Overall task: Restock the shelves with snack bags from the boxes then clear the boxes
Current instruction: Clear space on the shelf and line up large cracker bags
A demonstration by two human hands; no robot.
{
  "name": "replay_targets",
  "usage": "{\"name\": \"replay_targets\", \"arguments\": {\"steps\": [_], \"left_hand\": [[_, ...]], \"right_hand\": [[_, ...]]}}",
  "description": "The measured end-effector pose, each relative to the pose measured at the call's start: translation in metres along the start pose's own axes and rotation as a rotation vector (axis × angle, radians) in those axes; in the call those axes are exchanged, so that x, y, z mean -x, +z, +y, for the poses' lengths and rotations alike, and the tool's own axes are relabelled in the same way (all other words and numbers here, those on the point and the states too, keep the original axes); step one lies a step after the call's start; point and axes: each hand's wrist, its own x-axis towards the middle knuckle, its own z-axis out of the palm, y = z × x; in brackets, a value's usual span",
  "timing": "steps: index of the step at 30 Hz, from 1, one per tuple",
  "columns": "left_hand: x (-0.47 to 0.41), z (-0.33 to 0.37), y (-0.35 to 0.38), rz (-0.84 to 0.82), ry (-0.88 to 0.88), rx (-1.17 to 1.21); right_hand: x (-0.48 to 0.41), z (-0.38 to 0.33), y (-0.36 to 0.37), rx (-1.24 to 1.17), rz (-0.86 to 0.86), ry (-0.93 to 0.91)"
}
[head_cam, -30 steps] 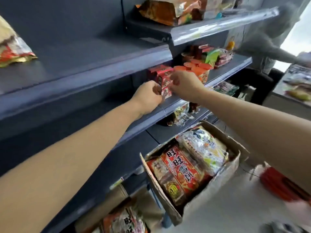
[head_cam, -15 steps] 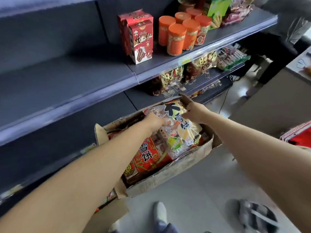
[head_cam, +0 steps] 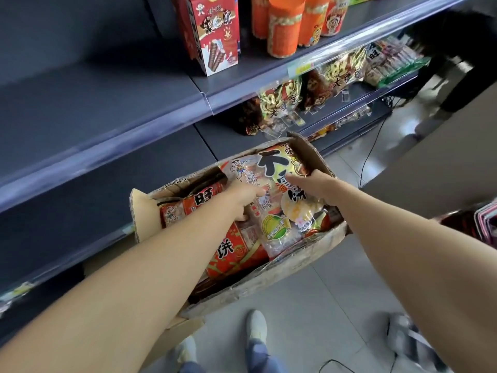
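Hands, two, left (head_cam: pixel 243 196) and right (head_cam: pixel 313 184), now clamp one clear snack bag (head_cam: pixel 277 195) in one box (head_cam: pixel 290 267) (shelf boxes abandoned); bag barely shifted.

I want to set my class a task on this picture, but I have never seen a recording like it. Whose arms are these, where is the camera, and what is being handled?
No machine here: a person wears one wide-angle camera on the head, looking down past both bare arms. The left hand and right hand both reach into an open cardboard box and rest on a clear snack bag lying on top; whether the fingers have closed on it cannot be told. A red snack bag lies underneath. Behind stand dark shelves, holding a red carton, orange tubs and, lower down, more bags. The person's shoes show at the bottom.
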Motion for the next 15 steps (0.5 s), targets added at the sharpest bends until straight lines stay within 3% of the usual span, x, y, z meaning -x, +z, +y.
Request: {"name": "replay_targets", "arguments": {"steps": [7, 15], "left_hand": [[0.017, 0.0, -0.009, 0.122, 0.073, -0.01], [0.083, 0.038, -0.058, 0.187, 0.363, -0.048]], "right_hand": [[0.01, -0.008, 0.0, -0.159, 0.041, -0.041], [0.089, -0.06, -0.026, -0.3, 0.219, -0.208]]}}
